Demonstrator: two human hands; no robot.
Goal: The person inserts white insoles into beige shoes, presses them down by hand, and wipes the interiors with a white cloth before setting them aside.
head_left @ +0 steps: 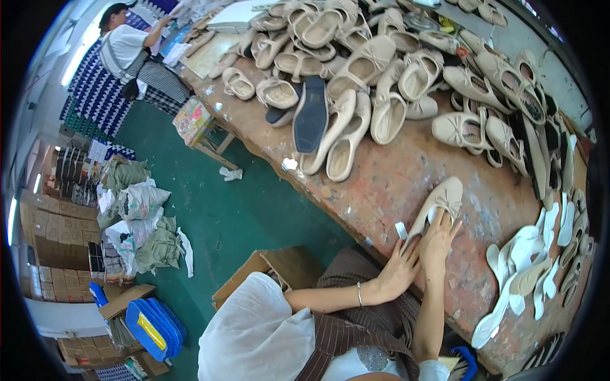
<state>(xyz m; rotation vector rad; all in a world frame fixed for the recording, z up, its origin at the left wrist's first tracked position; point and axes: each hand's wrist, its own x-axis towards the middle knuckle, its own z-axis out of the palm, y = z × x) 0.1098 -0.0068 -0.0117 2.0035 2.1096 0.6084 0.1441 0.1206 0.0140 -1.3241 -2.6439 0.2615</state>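
A beige ballet flat [447, 193] with a small bow lies on the worn worktable [356, 203], toe pointing away from me. At its heel, my left hand [399, 272] is closed with the fingertips on the back edge. My right hand [436, 246] reaches into the opening, its fingers inside the shoe and partly hidden by the upper. Part of a white insole shows inside beside those fingers. A small white tag [401, 230] is just left of the heel.
Many beige flats [356, 63] are heaped along the table's far side. White insoles [518, 254] lie in a pile to the right. Left of the table are a stool [192, 120], sacks [143, 200], blue trays [154, 327] and an open carton [286, 267]. Another person [130, 54] stands at the far left.
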